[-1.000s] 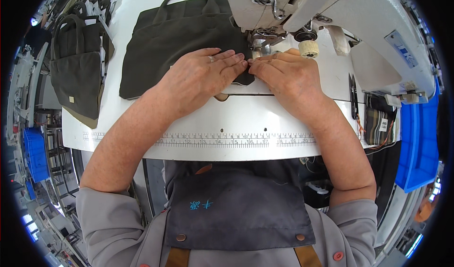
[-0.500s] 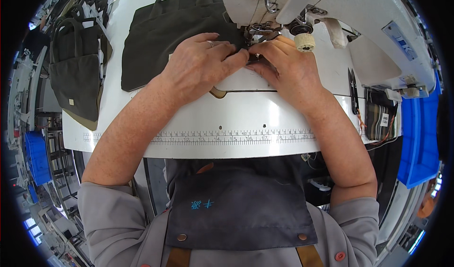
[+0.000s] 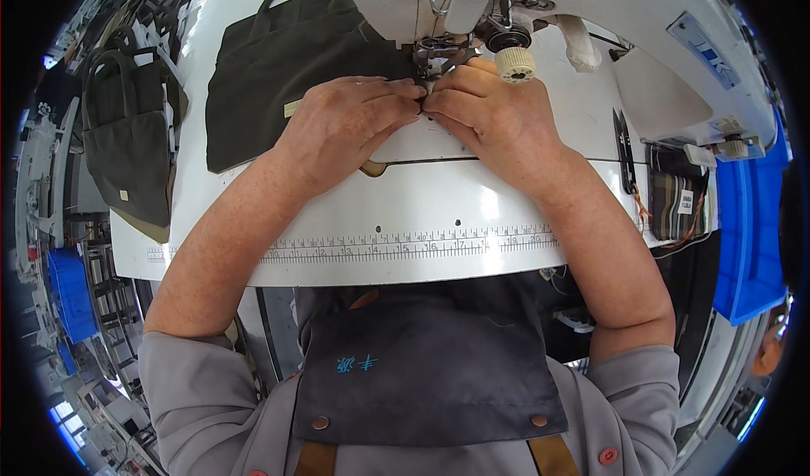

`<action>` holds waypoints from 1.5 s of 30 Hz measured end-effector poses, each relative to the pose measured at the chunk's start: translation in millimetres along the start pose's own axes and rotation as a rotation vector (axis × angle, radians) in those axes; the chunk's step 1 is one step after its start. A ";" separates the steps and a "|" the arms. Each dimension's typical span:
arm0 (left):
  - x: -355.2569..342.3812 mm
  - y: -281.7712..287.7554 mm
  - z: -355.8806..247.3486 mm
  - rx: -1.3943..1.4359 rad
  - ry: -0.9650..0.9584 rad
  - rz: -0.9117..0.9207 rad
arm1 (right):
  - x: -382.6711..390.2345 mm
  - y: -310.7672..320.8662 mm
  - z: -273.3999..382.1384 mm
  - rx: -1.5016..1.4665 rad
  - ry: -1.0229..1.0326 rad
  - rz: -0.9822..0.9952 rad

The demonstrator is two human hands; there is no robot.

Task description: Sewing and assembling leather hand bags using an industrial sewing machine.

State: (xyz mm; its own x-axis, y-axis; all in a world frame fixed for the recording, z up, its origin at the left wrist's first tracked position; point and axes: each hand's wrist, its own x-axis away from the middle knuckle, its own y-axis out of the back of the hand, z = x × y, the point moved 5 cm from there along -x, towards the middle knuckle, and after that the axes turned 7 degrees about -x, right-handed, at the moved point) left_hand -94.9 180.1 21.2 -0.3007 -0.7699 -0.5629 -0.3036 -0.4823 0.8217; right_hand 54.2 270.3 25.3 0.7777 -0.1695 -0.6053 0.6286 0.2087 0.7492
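A dark green fabric bag piece [image 3: 278, 62] with a loop handle and a small pale label lies flat on the white sewing table. Its right edge runs under the needle area of a white sewing machine [image 3: 434, 47]. Over its near right part rests my left hand [image 3: 342, 121], fingers closed and pinching the fabric edge just before the presser foot. My right hand [image 3: 499, 115] meets it there from the other side, thumb and fingertips closed on the same edge. The pinched fabric is mostly hidden by my fingers.
More dark green bag pieces [image 3: 126, 143] with handles hang at the table's left edge. Black thread snips [image 3: 623, 151] and a striped pouch [image 3: 675, 191] lie to the right. A ruler strip [image 3: 405, 246] crosses the near tabletop; a blue bin [image 3: 747, 240] stands at far right.
Both hands have come closer together at the presser foot, their fingertips now nearly touching. The small pale label on the bag piece shows more beside my left hand.
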 end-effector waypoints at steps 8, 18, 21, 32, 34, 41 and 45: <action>0.4 0.3 4.6 0.120 0.028 0.167 | 4.4 6.9 -2.1 -0.057 -0.051 0.019; -8.9 -5.9 27.7 0.076 0.040 0.122 | 5.0 1.2 -5.0 0.055 -0.136 0.066; -10.0 -7.0 28.8 0.072 0.066 0.115 | 5.2 1.9 -6.9 0.066 -0.141 0.066; -11.3 -8.1 29.2 0.078 0.095 0.086 | 5.6 1.2 -11.5 0.050 -0.168 0.076; -11.4 -7.9 28.5 0.037 0.066 0.061 | 6.1 0.7 -11.4 0.049 -0.179 0.079; -15.5 -7.1 23.2 0.047 0.116 0.062 | 7.9 4.4 -8.2 0.037 -0.173 0.062; -14.3 -5.0 30.5 0.136 0.203 0.088 | 7.0 5.0 -8.5 0.018 -0.129 0.054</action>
State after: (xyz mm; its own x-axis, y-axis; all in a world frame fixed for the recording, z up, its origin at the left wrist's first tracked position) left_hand -116.7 206.2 22.5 -0.1480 -0.8810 -0.4493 -0.4074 -0.3596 0.8394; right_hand 62.7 278.3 22.5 0.8029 -0.2814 -0.5255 0.5851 0.2037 0.7850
